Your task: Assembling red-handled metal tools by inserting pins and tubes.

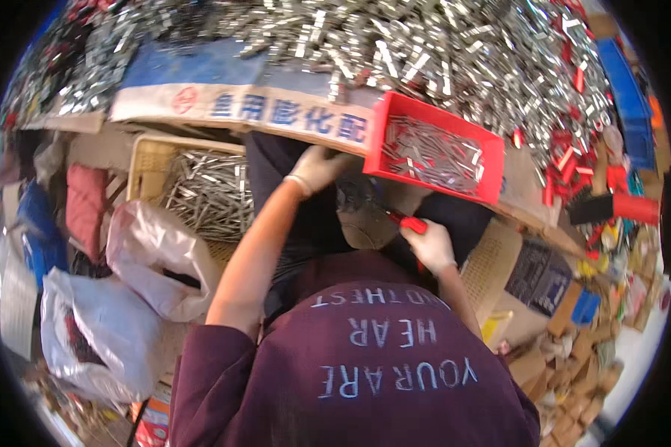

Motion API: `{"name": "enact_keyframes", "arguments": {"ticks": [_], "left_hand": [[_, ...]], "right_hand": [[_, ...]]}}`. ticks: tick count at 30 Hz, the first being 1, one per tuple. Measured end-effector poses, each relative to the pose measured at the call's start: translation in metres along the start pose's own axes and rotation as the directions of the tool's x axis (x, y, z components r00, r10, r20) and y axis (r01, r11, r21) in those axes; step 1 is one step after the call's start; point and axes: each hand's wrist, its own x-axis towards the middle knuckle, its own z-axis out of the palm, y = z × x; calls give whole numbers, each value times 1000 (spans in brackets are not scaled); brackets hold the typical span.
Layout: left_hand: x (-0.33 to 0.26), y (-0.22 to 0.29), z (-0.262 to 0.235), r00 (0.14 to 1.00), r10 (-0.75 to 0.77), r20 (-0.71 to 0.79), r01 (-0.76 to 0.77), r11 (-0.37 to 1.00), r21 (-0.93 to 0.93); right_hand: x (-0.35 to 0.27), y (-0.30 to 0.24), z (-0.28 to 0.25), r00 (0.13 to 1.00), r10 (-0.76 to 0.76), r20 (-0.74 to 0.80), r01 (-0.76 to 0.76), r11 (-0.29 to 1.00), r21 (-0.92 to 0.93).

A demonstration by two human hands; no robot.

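Note:
My left hand (317, 170), in a pale glove, is at the near edge of the work surface, just left of a red plastic bin (493, 167). Its fingertips run into shadow and blur, so what they hold, if anything, is hidden. Lower and to the right, my right hand (434, 247), also gloved, is closed around a red-handled hand tool (412, 223) that looks like pliers. The tool's dark end points up and left, toward the space between my legs. Many thin metal pieces (432, 153) lie in the red bin.
A large heap of shiny metal parts (455, 45) covers the far work surface, above a printed cardboard edge (194, 104). At left stand a yellow crate (143, 167) of metal strips and white plastic bags (104, 335). Red-handled items (566, 164) and cardboard pieces (529, 365) lie at right.

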Motion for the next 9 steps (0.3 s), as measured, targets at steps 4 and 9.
{"name": "enact_keyframes", "arguments": {"ticks": [4, 9], "left_hand": [[15, -27, 1, 980, -178, 93, 201, 849, -489], [14, -28, 12, 977, -212, 30, 195, 823, -533]], "right_hand": [[9, 3, 0, 998, 65, -19, -66, 993, -93], [21, 0, 3, 999, 32, 29, -26, 983, -184]]}}
